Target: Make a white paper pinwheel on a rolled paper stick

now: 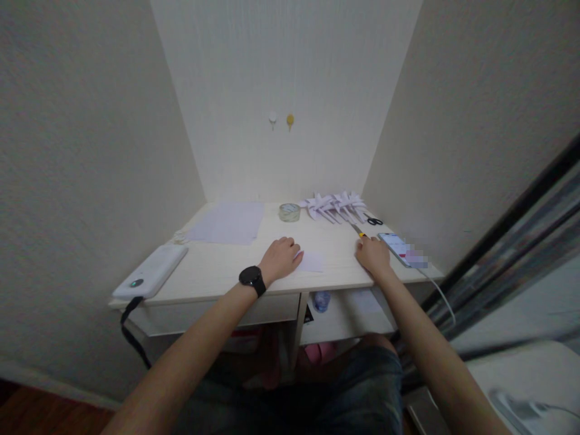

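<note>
My left hand (280, 260), with a black watch on the wrist, rests on the desk near its front edge. Its fingers are curled together over the left end of a small piece of white paper (312, 262), and the thumb lies along that end. To the right, my right hand (374, 256) is closed around a utility knife (359, 231); the blade and a yellow part stick out past the fingers, pointing away and to the left. Most of the knife's handle is hidden in the hand. Folded white paper pinwheels (338, 206) lie in a heap beyond the knife.
Large white sheets (226, 222) lie at the back left. A roll of clear tape (289, 212) sits at the back middle. Black-handled scissors (374, 221) and a phone (401, 249) with a cable are at right. A white device (151, 270) stands front left. Walls enclose the desk (212, 266).
</note>
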Action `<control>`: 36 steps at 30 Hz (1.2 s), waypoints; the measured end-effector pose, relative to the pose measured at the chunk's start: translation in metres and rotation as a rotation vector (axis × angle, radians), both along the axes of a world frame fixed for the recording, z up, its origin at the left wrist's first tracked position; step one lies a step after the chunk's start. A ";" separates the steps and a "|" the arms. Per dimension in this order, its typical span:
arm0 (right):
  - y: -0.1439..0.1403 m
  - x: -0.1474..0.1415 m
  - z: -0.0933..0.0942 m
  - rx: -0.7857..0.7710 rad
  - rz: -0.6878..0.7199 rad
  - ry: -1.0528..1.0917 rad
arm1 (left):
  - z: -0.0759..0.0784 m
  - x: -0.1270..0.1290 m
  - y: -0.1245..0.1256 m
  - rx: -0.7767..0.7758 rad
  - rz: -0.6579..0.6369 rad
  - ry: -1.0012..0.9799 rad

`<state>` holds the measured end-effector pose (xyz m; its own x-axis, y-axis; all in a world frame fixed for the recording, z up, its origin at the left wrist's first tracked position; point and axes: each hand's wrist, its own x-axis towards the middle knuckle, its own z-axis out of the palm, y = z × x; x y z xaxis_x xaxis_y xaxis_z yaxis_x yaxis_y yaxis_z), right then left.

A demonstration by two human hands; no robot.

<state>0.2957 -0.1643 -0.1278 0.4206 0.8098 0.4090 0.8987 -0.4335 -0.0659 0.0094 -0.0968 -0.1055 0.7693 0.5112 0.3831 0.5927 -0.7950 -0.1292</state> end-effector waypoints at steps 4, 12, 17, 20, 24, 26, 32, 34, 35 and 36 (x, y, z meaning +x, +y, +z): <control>0.000 0.002 0.000 -0.032 0.015 -0.016 | 0.000 0.000 -0.001 0.012 0.007 -0.007; -0.012 -0.001 -0.007 0.022 0.337 -0.007 | -0.003 0.000 0.001 0.045 0.028 -0.017; -0.012 -0.005 -0.014 0.063 0.647 0.091 | -0.002 0.000 -0.001 0.026 0.048 -0.017; -0.014 -0.008 -0.017 0.112 0.740 0.147 | -0.001 0.000 -0.002 0.023 0.063 -0.019; -0.017 -0.009 -0.018 0.128 0.797 0.224 | 0.000 -0.002 -0.003 0.029 0.123 -0.031; -0.018 -0.010 -0.017 0.120 0.815 0.253 | 0.001 -0.002 -0.003 0.031 0.159 -0.040; -0.023 -0.015 -0.012 0.109 0.829 0.298 | 0.000 -0.002 -0.003 0.020 0.202 -0.043; -0.024 -0.018 -0.010 0.110 0.819 0.296 | -0.001 -0.003 -0.004 0.019 0.210 -0.049; -0.025 -0.019 -0.010 0.112 0.815 0.295 | -0.001 -0.003 -0.004 0.021 0.210 -0.053; -0.024 -0.020 -0.010 0.113 0.814 0.295 | -0.002 -0.003 -0.004 0.023 0.207 -0.058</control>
